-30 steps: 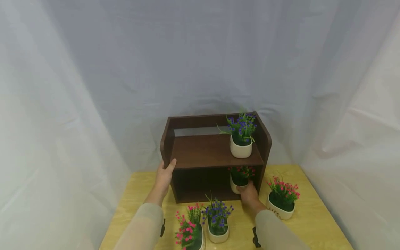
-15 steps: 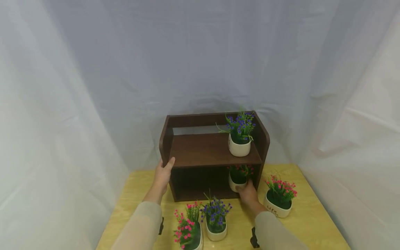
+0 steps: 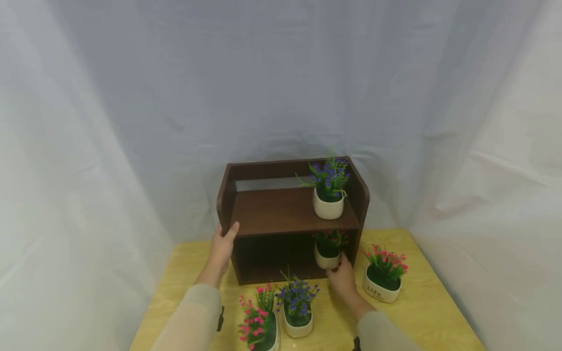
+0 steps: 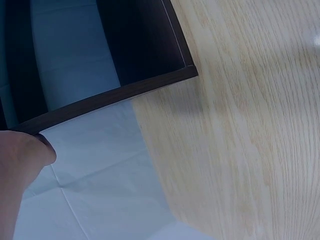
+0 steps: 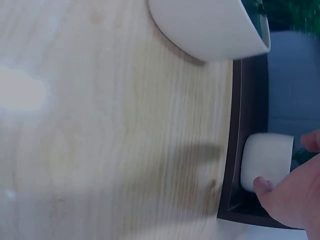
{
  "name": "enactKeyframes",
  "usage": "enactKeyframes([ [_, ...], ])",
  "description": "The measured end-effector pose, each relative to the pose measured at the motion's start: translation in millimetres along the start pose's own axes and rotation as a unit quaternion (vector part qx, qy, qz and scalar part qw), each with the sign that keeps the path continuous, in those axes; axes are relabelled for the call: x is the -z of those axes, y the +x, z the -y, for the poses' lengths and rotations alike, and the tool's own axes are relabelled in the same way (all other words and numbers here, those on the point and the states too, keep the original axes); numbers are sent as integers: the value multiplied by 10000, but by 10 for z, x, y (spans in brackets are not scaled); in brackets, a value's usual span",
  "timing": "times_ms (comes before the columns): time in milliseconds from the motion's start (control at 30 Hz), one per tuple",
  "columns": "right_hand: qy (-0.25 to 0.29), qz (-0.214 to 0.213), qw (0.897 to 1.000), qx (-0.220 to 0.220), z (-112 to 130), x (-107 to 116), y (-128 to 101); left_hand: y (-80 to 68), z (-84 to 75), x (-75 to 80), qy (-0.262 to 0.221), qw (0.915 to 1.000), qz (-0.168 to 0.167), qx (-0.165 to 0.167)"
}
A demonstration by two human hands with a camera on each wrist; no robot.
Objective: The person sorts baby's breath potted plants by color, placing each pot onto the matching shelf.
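Note:
A dark brown two-level shelf [image 3: 285,212] stands at the back of a light wooden table [image 3: 421,312]. My left hand [image 3: 221,247] grips its left side panel, thumb on the front edge; the left wrist view shows that thumb [image 4: 27,150] against the panel [image 4: 115,95]. My right hand [image 3: 341,279] reaches into the lower compartment and holds a white pot of red flowers [image 3: 327,252] at its right end. In the right wrist view, the thumb [image 5: 263,186] presses that pot [image 5: 265,157], with another finger on its far side. A white pot of blue flowers [image 3: 328,197] stands on the upper level.
Three more white pots stand on the table: pink flowers to the right of the shelf [image 3: 380,282], blue flowers in front [image 3: 298,314], pink flowers at front left [image 3: 260,329]. The right pot [image 5: 207,27] lies close to my right wrist. White curtains [image 3: 88,146] enclose the table.
The head view has drifted, so everything sits slightly further left in the frame. Both hands keep their places on the shelf and the pot.

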State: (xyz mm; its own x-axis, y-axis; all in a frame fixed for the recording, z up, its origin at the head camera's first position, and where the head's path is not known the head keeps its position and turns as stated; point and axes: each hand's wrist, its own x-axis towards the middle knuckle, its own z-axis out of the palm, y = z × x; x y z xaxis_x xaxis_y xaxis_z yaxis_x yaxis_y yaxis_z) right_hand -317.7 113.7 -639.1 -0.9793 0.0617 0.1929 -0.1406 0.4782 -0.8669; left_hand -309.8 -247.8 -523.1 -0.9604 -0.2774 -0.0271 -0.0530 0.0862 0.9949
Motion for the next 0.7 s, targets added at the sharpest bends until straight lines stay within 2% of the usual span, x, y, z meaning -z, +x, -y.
enactKeyframes([
  [133, 240, 345, 9991, -103, 46, 37, -166, 9, 0, 10, -3, 10000, 27, 7],
  [300, -94, 818, 9962, -281, 51, 62, -450, 24, 7, 9, -7, 10000, 27, -29],
  [433, -93, 1293, 9912, -249, -19, 61, -705, 47, 29, -4, -32, 10000, 25, -36],
  [567, 372, 1982, 9788, -364, -151, 57, -954, 60, 48, -25, -134, 9999, 69, -43],
  [700, 871, 2772, 9561, -375, -260, 59, -1142, 63, 58, -19, -144, 9999, 74, -15],
])
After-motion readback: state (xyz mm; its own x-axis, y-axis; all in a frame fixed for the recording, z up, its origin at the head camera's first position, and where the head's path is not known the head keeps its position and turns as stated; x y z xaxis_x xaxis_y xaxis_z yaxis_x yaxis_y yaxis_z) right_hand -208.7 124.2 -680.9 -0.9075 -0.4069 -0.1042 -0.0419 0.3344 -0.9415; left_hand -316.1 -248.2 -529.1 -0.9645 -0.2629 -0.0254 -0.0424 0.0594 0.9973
